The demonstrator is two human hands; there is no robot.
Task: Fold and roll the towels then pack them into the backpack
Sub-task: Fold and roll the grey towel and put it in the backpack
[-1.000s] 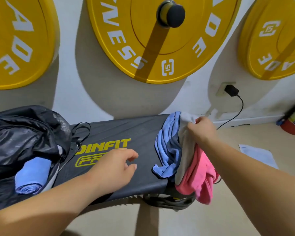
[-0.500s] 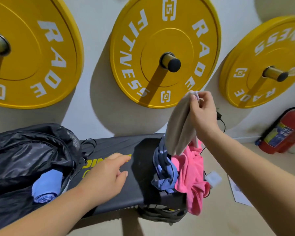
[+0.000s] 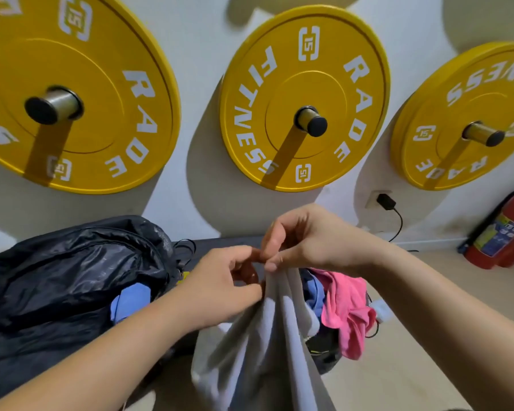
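Note:
A grey-white towel (image 3: 261, 345) hangs in front of me, gathered at its top edge. My right hand (image 3: 306, 238) pinches that top edge, and my left hand (image 3: 223, 283) pinches it right beside the right one, fingertips touching. On the left of the black bench (image 3: 220, 244) lies the black backpack (image 3: 63, 277), open, with a rolled blue towel (image 3: 129, 301) inside. A crumpled pink towel (image 3: 347, 304) and a blue towel (image 3: 313, 292) lie at the bench's right end, behind the hanging towel.
Three yellow weight plates (image 3: 303, 99) hang on pegs on the white wall. A red fire extinguisher (image 3: 505, 232) lies on the floor at the right. A black charger (image 3: 385, 201) with a cable sits in a wall socket. Beige floor lies to the right.
My right hand has lifted the grey-white towel off the pile and brought it toward me. My left hand has left the bench and taken hold of the towel's top edge.

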